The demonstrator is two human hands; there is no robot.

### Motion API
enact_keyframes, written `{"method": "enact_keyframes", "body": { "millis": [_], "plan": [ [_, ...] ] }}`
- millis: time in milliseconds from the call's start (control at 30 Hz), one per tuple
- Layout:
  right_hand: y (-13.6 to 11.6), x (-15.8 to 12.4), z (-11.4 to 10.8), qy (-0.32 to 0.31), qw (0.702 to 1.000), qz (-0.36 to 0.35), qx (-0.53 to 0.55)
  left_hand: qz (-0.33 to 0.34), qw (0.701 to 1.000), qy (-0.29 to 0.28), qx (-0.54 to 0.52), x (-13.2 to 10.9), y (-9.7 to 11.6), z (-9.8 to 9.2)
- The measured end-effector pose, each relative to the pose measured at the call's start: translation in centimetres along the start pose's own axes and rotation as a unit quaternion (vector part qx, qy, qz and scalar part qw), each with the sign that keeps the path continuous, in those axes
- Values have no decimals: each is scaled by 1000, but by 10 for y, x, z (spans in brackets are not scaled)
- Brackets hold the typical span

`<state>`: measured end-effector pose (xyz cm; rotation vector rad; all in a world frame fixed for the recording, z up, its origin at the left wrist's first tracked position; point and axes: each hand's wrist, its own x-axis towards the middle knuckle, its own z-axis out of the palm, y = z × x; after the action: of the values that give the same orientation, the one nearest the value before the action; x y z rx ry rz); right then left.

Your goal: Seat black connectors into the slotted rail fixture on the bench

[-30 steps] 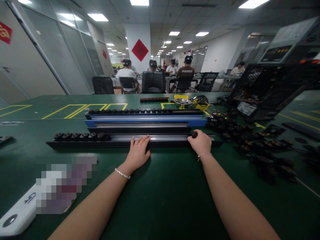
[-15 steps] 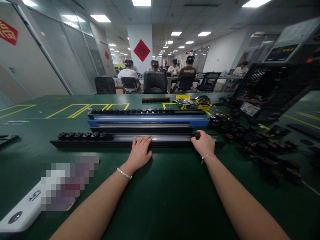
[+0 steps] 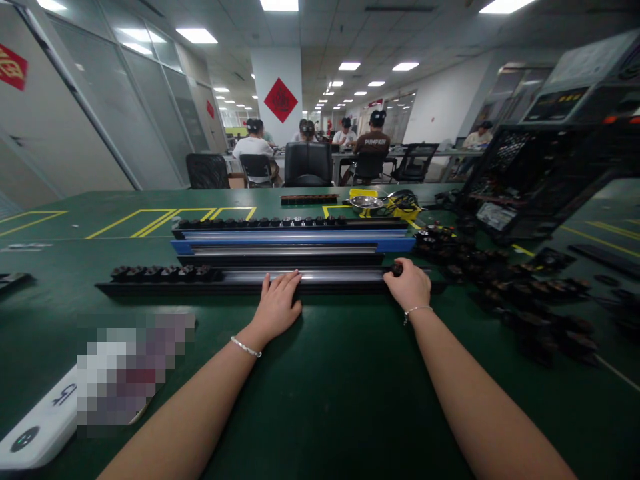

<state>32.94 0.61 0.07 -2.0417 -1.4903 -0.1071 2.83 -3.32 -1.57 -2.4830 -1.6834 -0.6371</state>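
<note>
My left hand (image 3: pixel 277 300), fingers loosely spread, rests on the black rail (image 3: pixel 335 283); toward three o'clock, my right hand (image 3: pixel 411 285) pinches a small black part (image 3: pixel 397 269), best kept square to the rail.

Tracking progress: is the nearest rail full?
Partly full: black parts line the rail at left; bare metal shows beside the left hand.

front rail (image 3: pixel 340 288) before other rails (image 3: pixel 295 235) on the table (image 3: pixel 325 400), parts (image 3: pixel 560 288), seemingly heaped, to their right
</note>
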Motion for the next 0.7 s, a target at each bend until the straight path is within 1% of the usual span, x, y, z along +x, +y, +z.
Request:
{"method": "enact_keyframes", "body": {
  "millis": [500, 700],
  "plan": [
    [4, 2, 0, -4, 1000, 5, 17, -2, 1000, -6, 6, 0, 0, 0],
    [5, 1, -3, 10, 1000, 3, 7, -2, 1000, -7, 4, 0, 1, -2]
  ]
}}
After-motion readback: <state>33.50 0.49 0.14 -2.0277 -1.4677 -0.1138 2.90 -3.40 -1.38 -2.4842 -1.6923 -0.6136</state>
